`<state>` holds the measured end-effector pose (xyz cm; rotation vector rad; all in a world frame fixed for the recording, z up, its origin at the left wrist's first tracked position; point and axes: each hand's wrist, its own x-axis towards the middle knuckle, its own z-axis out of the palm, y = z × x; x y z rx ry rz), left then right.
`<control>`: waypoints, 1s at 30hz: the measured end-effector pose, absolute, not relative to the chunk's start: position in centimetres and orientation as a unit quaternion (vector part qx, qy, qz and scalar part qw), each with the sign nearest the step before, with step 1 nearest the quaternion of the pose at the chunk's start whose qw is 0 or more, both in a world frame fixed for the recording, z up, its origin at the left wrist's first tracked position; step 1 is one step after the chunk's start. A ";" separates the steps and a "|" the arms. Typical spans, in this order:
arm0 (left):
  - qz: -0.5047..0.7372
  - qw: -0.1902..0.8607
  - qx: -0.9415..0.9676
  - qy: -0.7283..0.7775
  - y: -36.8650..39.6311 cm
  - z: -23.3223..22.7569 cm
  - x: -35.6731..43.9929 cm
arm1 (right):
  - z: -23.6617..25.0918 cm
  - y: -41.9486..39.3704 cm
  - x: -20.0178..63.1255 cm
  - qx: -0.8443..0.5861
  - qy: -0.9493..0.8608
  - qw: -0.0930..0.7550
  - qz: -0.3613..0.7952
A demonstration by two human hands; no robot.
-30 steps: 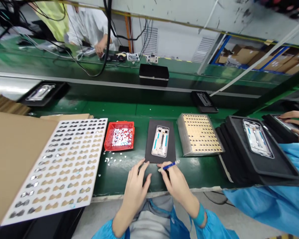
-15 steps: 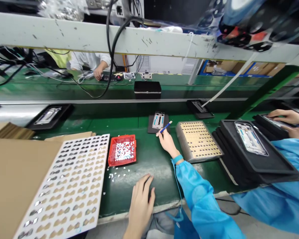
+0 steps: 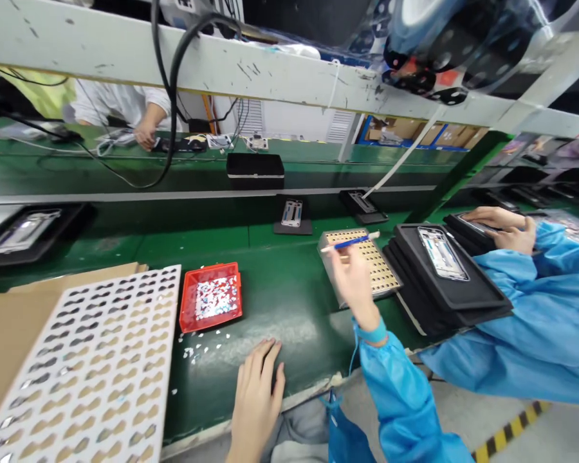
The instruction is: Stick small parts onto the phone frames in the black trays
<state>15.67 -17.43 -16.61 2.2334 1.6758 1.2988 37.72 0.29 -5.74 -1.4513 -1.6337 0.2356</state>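
Observation:
In the head view my right hand [image 3: 354, 280], in a blue sleeve, grips a blue pen-like stick [image 3: 351, 242] with pale ends. The stick is above a block [image 3: 376, 260] with a tan top and rows of small dark-marked holes. My left hand [image 3: 259, 386] lies flat near the front edge of the green bench [image 3: 280, 289], fingers stretched out and holding nothing. Farther back, a phone frame [image 3: 292, 213] rests on a black pad [image 3: 280, 229]. A red tray [image 3: 185, 302] of small pale pieces stands left of my hands, with several loose pieces in front of it.
A white sheet [image 3: 89, 357] with rows of bow-tie-shaped cutouts lies at left beside cardboard [image 3: 9, 334]. On the right, black trays [image 3: 482, 299] are stacked with a phone frame [image 3: 442, 253] on top. A co-worker's hands [image 3: 506, 228] are beyond them. A shelf beam [image 3: 270, 74] crosses above.
My right hand has moved with the stick from the phone frame to over the block. The pad with the phone frame now sits farther back. My left hand stays by the bench edge; the view has shifted.

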 end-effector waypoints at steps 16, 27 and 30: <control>0.547 0.232 0.582 0.555 -17.6 -13.6 16.1 | -2.8 -5.2 38.1 -0.534 -0.637 0.507 0.228; 0.625 0.346 0.500 0.489 -15.8 -7.2 16.2 | -4.8 -13.8 32.2 -0.422 -0.433 0.495 0.623; 0.597 0.346 0.558 0.462 -15.5 -8.4 14.6 | -6.2 -14.1 31.9 -0.394 -0.365 0.491 0.686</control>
